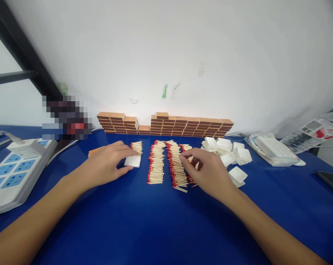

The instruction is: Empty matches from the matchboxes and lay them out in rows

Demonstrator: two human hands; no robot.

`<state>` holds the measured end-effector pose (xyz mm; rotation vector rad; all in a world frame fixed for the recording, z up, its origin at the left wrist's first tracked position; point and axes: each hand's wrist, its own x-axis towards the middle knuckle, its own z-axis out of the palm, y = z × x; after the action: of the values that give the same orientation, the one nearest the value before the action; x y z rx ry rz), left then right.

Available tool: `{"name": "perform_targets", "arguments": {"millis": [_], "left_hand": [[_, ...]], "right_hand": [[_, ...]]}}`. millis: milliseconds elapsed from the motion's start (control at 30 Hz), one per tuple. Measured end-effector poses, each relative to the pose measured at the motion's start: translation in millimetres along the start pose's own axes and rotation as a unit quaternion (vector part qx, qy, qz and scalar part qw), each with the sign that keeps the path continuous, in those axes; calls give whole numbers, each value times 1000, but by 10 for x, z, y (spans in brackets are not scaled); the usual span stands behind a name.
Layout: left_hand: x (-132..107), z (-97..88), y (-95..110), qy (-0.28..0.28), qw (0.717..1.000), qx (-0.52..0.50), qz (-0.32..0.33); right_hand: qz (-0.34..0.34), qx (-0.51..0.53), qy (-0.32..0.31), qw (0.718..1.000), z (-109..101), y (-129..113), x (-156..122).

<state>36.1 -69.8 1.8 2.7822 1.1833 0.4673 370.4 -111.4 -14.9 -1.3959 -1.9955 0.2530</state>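
My left hand [105, 165] has its thumb and fingers closed round a small white matchbox tray [132, 162] lying on the table. A short row of matches [136, 147] with red heads lies just behind that tray. Between my hands runs a long column of matches [156, 165], with a second column of matches [177, 167] to its right. Over the right-hand matches, my right hand [210, 171] is in a pinch, thumb against fingertips. Whatever it may hold is too small to make out. Its fingers partly cover more matches behind them.
Stacked brown matchboxes [188, 127] line the wall. White trays [224, 147] are heaped at the right, beside a plastic package [274, 149] and a dark phone [332, 180]. An orange matchbox sleeve [97, 151] sits behind my left hand. A power strip [17, 173] stands far left.
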Motion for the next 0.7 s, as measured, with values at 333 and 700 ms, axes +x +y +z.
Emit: {"name": "perform_targets", "arguments": {"millis": [333,700], "left_hand": [[-23,-56,-39,38,999,-16,-27],[9,-17,321,179,981,-6,72]], "right_hand": [[5,6,0,1000,4,-20,-9],[68,211,-82,972,68,-217,-72]]}}
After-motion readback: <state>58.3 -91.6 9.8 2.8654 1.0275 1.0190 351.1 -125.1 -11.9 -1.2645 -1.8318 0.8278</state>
